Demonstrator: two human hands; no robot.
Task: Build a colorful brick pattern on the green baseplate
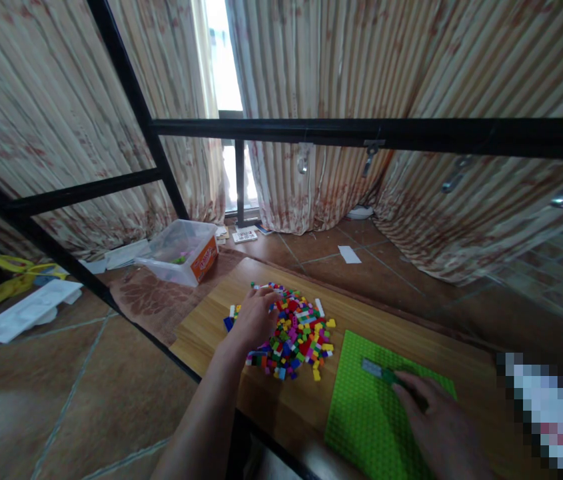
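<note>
- The left hand (257,317) is over the near-left part of the bricks (296,337), palm down and fingers bent. Its fingertips are lost among the colours, so I cannot tell whether it grasps one or is merely resting there.
- The right hand (438,413) pinches a green brick (389,376) between thumb and forefinger, low over the plate (354,417). Gripping only the near end probably leaves the far end free to be lined up.
- A grey brick (372,367) lies just past the right fingertips, end to end with the green one; whether the two are joined is too small to make out.
- The plate lies flat under the right hand, studs up, likely so that the bricks have something to grip.
- The bricks spread loosely under the left hand and out towards the plate. Lying thin at the edges, single ones should be easier to pick out.
- Both hands work over the counter (271,403), pile on the left side and plate on the right, which presumably saves reaching across.
- Beyond the left hand, off the counter, a clear box (174,270) sits on a rug (141,293), a few coloured bits inside, perhaps put there to leave room.
</note>
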